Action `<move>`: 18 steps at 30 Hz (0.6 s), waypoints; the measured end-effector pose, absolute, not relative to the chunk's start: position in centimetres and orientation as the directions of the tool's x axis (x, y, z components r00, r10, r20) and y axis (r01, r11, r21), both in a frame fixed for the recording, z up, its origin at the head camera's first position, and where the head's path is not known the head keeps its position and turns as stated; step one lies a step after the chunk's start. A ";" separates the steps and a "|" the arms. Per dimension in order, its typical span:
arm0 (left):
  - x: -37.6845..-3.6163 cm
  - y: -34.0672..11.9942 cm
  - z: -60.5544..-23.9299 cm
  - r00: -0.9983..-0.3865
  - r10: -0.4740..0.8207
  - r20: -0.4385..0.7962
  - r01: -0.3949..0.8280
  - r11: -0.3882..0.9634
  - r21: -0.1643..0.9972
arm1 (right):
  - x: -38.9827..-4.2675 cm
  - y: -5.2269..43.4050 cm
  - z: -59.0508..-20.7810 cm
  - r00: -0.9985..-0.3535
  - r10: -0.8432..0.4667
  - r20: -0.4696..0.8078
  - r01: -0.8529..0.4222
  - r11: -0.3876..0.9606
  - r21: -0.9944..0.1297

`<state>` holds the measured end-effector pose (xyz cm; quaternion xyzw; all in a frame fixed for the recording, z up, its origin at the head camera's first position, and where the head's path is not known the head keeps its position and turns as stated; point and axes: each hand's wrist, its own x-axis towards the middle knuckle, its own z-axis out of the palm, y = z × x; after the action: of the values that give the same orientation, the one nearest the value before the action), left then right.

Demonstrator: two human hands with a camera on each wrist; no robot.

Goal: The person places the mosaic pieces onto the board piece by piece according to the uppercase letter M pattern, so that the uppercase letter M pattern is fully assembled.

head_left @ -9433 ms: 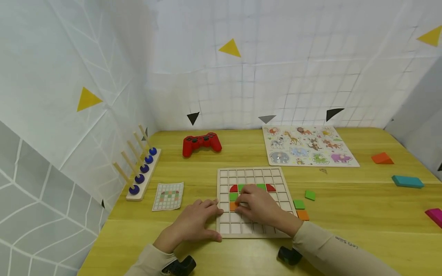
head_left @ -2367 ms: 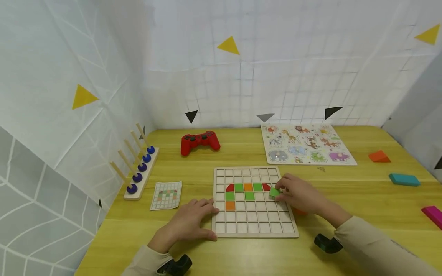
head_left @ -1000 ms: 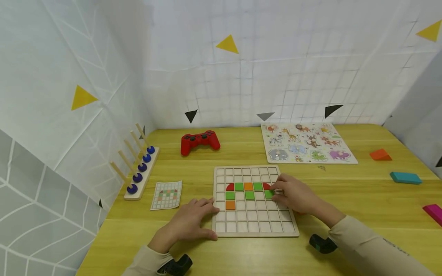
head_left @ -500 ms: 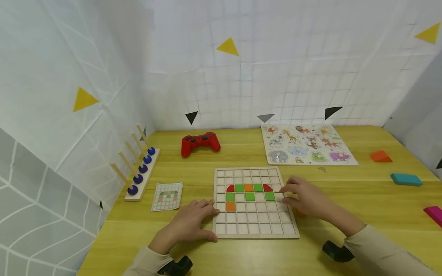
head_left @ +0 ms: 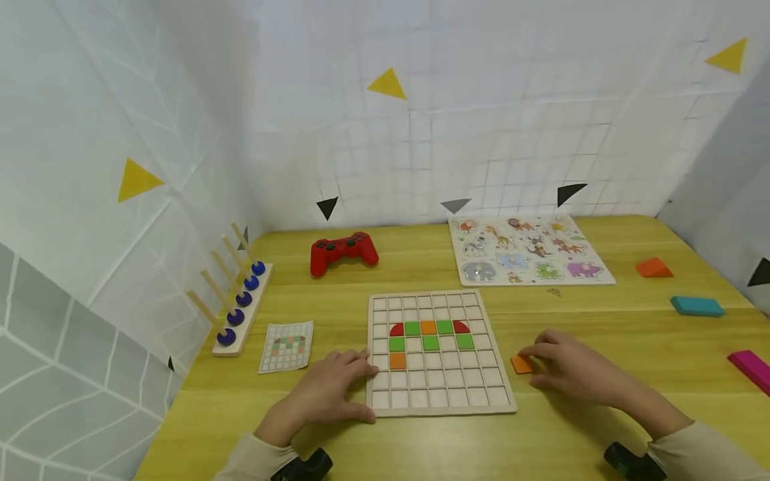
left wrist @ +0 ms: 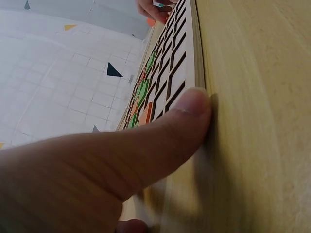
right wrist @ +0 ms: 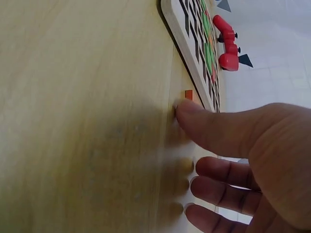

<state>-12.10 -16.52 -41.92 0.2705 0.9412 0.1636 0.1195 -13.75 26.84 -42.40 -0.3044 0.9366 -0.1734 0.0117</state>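
A wooden grid board (head_left: 442, 395) lies in the middle of the yellow table, holding red, green and orange tiles in its upper rows. My left hand (head_left: 327, 391) rests flat on the board's left edge, and its thumb (left wrist: 160, 141) presses against the board's rim (left wrist: 187, 58). My right hand (head_left: 568, 367) lies on the table to the right of the board. Its fingers are loosely spread around a loose orange tile (head_left: 521, 364). In the right wrist view the thumb (right wrist: 194, 116) touches the table right beside that orange tile (right wrist: 188, 94). The tile lies flat on the table.
A red gamepad (head_left: 343, 251) and an animal puzzle (head_left: 529, 250) lie at the back. A peg rack with blue beads (head_left: 240, 294) and a pattern card (head_left: 287, 346) are on the left. An orange wedge (head_left: 653, 268), a teal block (head_left: 696, 306) and a magenta block (head_left: 748, 369) lie at the right.
My right hand set a green tile into the board's second coloured row, then drew back off the board to the orange tile on the table. My left hand stayed put.
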 end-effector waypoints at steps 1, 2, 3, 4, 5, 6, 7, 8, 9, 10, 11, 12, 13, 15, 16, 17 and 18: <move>-12.0 -16.5 -41.9 -0.825 0.548 -0.138 0.468 0.800 0.375 | -13.8 26.8 -42.4 -0.813 -0.576 0.091 -0.570 0.753 -0.328; -12.0 -16.5 -42.0 -0.825 0.548 -0.137 0.468 0.799 0.378 | -13.8 26.8 -42.4 -0.811 -0.577 0.096 -0.573 0.751 -0.327; -12.0 -16.5 -42.0 -0.825 0.547 -0.139 0.467 0.800 0.377 | -13.8 26.8 -42.4 -0.810 -0.578 0.101 -0.576 0.750 -0.326; -11.9 -16.5 -42.0 -0.826 0.547 -0.139 0.465 0.800 0.379 | -13.9 26.7 -42.4 -0.809 -0.578 0.104 -0.577 0.749 -0.325; -11.9 -16.5 -42.0 -0.825 0.547 -0.139 0.468 0.800 0.376 | -13.9 26.7 -42.4 -0.809 -0.578 0.108 -0.578 0.748 -0.327; -11.9 -16.5 -42.1 -0.826 0.546 -0.138 0.467 0.801 0.375 | -13.9 26.7 -42.4 -0.809 -0.577 0.113 -0.578 0.746 -0.330; -11.9 -16.4 -42.0 -0.826 0.546 -0.137 0.468 0.802 0.372 | -14.0 26.7 -42.4 -0.808 -0.576 0.120 -0.580 0.744 -0.332; -12.0 -16.4 -42.1 -0.827 0.547 -0.134 0.470 0.802 0.368 | -14.0 26.7 -42.4 -0.809 -0.575 0.124 -0.580 0.743 -0.336; -12.0 -16.5 -42.0 -0.827 0.547 -0.131 0.474 0.802 0.364 | -14.0 26.7 -42.4 -0.809 -0.574 0.124 -0.578 0.742 -0.339; -12.0 -16.5 -42.0 -0.827 0.547 -0.129 0.474 0.802 0.364 | -14.1 26.7 -42.5 -0.810 -0.573 0.127 -0.578 0.741 -0.343; -12.0 -16.5 -42.0 -0.827 0.548 -0.128 0.476 0.802 0.362 | -14.1 26.7 -42.5 -0.810 -0.572 0.125 -0.576 0.740 -0.346; -12.0 -16.5 -42.0 -0.827 0.548 -0.126 0.476 0.801 0.363 | -14.1 26.7 -42.5 -0.811 -0.571 0.124 -0.575 0.741 -0.347; -12.0 -16.5 -42.0 -0.826 0.549 -0.125 0.477 0.801 0.362 | -14.1 26.7 -42.6 -0.813 -0.570 0.121 -0.573 0.743 -0.346; -12.0 -16.5 -42.1 -0.825 0.551 -0.123 0.479 0.799 0.364 | -14.1 26.7 -42.7 -0.817 -0.566 0.114 -0.567 0.749 -0.344; -12.0 -16.6 -42.1 -0.825 0.551 -0.123 0.478 0.798 0.366 | -14.1 26.7 -42.8 -0.820 -0.562 0.111 -0.562 0.752 -0.343; -12.1 -16.6 -42.2 -0.825 0.551 -0.125 0.478 0.799 0.364 | -14.0 26.7 -42.7 -0.826 -0.554 0.107 -0.554 0.758 -0.344; -12.1 -16.6 -42.2 -0.826 0.550 -0.125 0.477 0.799 0.365 | -14.0 26.7 -42.7 -0.829 -0.548 0.111 -0.549 0.762 -0.343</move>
<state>-12.05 -16.60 -42.21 0.2728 0.9418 0.1611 0.1128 -13.97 26.71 -42.72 -0.2923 0.9385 -0.1836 -0.0019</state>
